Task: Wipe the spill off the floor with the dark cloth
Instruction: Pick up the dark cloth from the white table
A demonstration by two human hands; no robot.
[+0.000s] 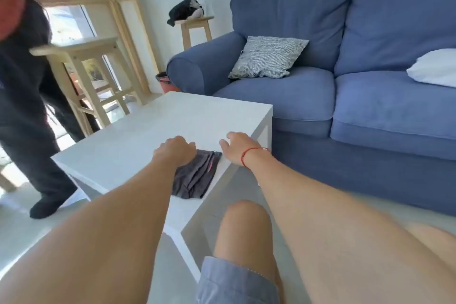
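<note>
A dark grey cloth (pixel 196 175) with a small pink tag lies crumpled on the near right part of a white low table (pixel 138 136). My left hand (pixel 176 152) rests on the cloth's far left edge with its fingers curled; whether it grips the cloth I cannot tell. My right hand (pixel 237 147), with a red string at the wrist, hovers just right of the cloth near the table's edge, fingers slightly apart and holding nothing. No spill shows on the visible floor.
A blue sofa (pixel 345 96) with a patterned cushion (pixel 267 57) and a white pillow (pixel 434 68) stands to the right. A person in dark clothes (pixel 29 116) stands at the left beside wooden stools (pixel 81 69). My bare knee (pixel 243 227) is below the table corner.
</note>
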